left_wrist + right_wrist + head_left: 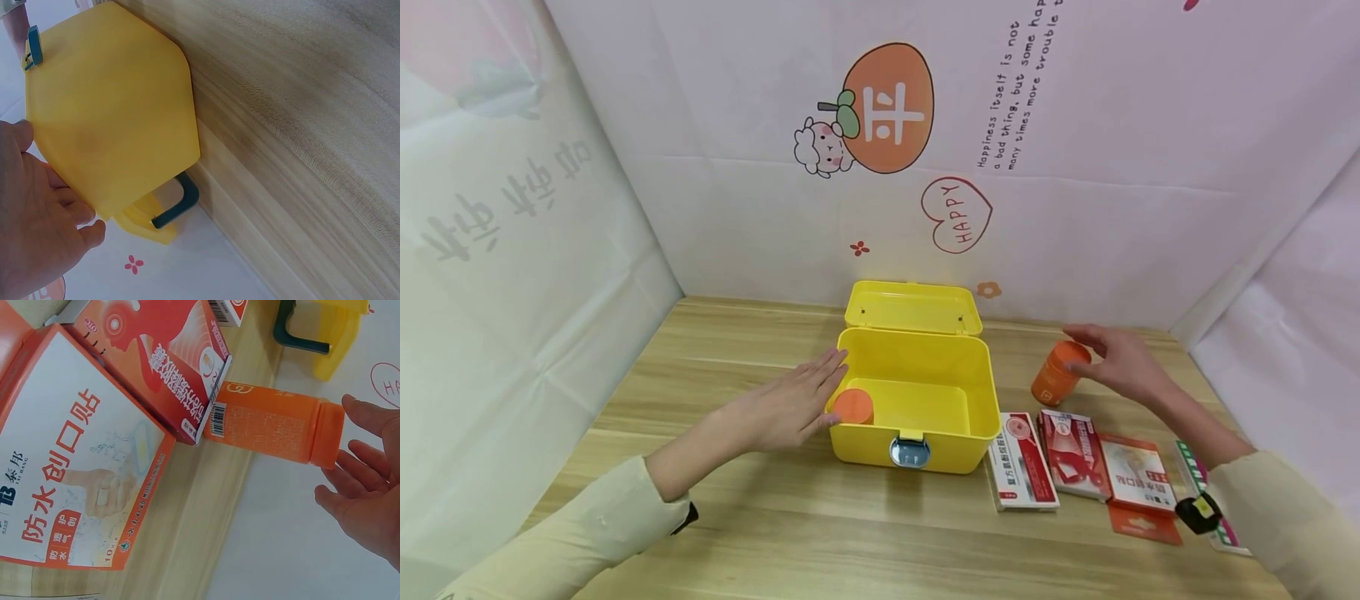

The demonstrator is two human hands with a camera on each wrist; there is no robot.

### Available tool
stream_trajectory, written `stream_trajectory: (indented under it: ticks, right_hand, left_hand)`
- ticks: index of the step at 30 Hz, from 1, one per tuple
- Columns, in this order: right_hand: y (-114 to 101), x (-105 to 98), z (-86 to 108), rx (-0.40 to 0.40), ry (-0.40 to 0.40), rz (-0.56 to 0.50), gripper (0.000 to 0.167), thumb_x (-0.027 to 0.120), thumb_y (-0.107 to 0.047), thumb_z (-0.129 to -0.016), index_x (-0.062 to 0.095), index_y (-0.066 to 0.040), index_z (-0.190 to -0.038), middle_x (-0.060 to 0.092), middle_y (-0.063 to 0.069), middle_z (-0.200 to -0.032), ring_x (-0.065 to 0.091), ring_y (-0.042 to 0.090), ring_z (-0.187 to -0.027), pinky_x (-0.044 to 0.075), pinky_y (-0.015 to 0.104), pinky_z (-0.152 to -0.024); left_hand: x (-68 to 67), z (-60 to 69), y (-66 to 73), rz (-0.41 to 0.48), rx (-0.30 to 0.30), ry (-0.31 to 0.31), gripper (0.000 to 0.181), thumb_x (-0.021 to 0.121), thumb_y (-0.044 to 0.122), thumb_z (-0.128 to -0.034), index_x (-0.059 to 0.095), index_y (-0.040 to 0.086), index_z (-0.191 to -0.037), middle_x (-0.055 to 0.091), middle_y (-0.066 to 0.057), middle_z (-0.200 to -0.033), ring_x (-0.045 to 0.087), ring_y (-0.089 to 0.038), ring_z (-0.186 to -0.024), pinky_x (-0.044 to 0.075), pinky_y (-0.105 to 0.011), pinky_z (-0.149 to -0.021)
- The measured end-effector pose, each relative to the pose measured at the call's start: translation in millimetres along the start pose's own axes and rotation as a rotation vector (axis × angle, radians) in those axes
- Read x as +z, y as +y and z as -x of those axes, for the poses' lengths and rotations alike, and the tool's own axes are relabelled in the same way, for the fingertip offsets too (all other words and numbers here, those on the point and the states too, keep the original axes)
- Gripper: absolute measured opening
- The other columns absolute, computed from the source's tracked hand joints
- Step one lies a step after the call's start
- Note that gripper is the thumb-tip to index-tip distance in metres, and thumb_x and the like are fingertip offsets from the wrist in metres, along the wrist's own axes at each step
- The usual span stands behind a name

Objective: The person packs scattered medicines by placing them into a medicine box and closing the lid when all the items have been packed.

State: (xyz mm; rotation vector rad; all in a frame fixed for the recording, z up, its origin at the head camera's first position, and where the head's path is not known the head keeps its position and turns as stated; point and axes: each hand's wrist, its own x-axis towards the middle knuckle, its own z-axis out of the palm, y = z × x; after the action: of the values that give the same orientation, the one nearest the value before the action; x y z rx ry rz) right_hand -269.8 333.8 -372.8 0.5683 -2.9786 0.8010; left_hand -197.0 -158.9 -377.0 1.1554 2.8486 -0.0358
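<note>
Hand, left [797, 404]: fingers straight and together, laid at the left rim of the yellow box [955, 450], grasping nothing; its own wrist view cuts off part of the palm.
Hand, right [1112, 362]: to the box's right, thumb and fingers loosely spread about the cap of the orange bottle [1054, 383]; whether they grip it or merely touch, I cannot tell.
Bottle: right of the box, cap upward; in the right wrist view its base is hidden behind the red carton [1075, 454].
Orange round top [853, 407]: inside the box, front left corner; whatever lies beneath it is hidden by the front wall.
Lid [913, 307]: raised at the back of the box.
Latch [909, 452]: on the box's front, its details washed out by glare.
Handle [178, 211]: dark green, behind the box, hidden from the head camera.
Cartons: right of the box, a white-and-red carton [1021, 467] nearest, then the red one, then a plaster packet [1138, 479]; farthest, a striped carton [1191, 467], largely covered by the forearm and black wristband [1198, 511].
Cloth [737, 208]: behind the box, printed; characters on the left side are faint, upper lettering is cropped.
</note>
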Motion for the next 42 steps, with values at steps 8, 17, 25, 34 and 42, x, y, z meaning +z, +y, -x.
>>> stream_trajectory:
  ticks: [8,17,25,34,42]
  right_hand:
    - [11,9,-0.9,0.017,-0.002,0.013,0.065,0.074,-0.023,-0.09,0.048,0.011,-0.139,0.06,0.033,-0.129,0.06,0.049,-0.115,0.052,0.06,-0.093]
    - [16,14,-4.7,0.043,-0.034,0.024,0.064,0.077,-0.022,-0.088,0.05,0.01,-0.137,0.066,0.028,-0.117,0.065,0.037,-0.1,0.054,0.039,-0.08]
    - [15,11,-3.7,0.054,-0.023,0.051,0.062,0.079,-0.026,-0.086,0.054,0.011,-0.13,0.068,0.027,-0.113,0.066,0.033,-0.095,0.054,0.036,-0.077]
    - [11,3,-2.8,0.037,-0.017,0.041,0.057,0.078,-0.028,-0.087,0.058,0.006,-0.128,0.071,0.021,-0.11,0.067,0.027,-0.093,0.053,0.027,-0.072]
    - [4,-2,-0.6,0.041,-0.031,0.036,0.059,0.078,-0.031,-0.087,0.058,0.006,-0.128,0.071,0.02,-0.11,0.067,0.025,-0.093,0.053,0.025,-0.073]
  left_hand:
    - [-0.1,-0.1,1.3,-0.003,-0.001,-0.005,0.073,0.029,0.049,-0.1074,0.016,-0.002,-0.158,0.007,-0.019,-0.167,0.009,-0.031,-0.156,0.024,-0.048,-0.124]
    - [0.2,-0.3,1.5,-0.005,0.0,-0.008,0.073,0.029,0.049,-0.1074,0.016,-0.002,-0.158,0.006,-0.018,-0.168,0.008,-0.03,-0.156,0.023,-0.047,-0.125]
    - [-0.7,-1.4,2.3,-0.001,0.0,-0.012,0.073,0.029,0.049,-0.1073,0.016,-0.002,-0.158,0.006,-0.018,-0.168,0.007,-0.03,-0.156,0.023,-0.047,-0.125]
    - [0.6,-0.4,0.7,0.012,-0.011,-0.018,0.073,0.028,0.049,-0.1074,0.015,-0.002,-0.158,0.004,-0.018,-0.168,0.007,-0.03,-0.157,0.022,-0.047,-0.125]
    - [-0.6,-0.7,1.0,0.013,-0.01,-0.018,0.073,0.029,0.049,-0.1072,0.017,-0.002,-0.158,0.008,-0.018,-0.167,0.009,-0.03,-0.156,0.023,-0.048,-0.125]
